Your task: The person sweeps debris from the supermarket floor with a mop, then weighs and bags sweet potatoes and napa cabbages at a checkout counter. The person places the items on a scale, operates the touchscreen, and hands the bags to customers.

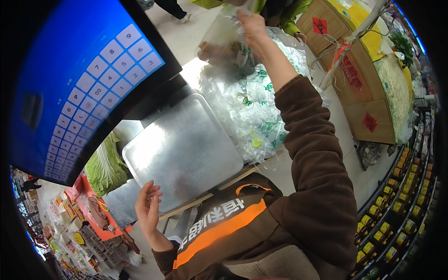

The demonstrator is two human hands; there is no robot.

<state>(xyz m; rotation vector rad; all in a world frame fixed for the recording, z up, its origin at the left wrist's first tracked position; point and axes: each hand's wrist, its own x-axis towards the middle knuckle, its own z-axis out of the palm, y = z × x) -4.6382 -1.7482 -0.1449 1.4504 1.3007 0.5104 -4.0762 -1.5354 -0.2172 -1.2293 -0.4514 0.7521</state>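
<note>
My right hand is stretched out at the top of the view, gripping the top of a clear plastic bag. Brownish contents show through the bag, too blurred to name. Under it lies a broad heap of clear plastic bags with green printing. My left hand is empty, its fingers loosely curled and apart, by the near left corner of a bare metal weighing plate.
A touch screen with a keypad rises over the left side. Beside the plate lies a napa cabbage. A person in a yellow-green top stands opposite. Wooden bins and shelves of jars line the right.
</note>
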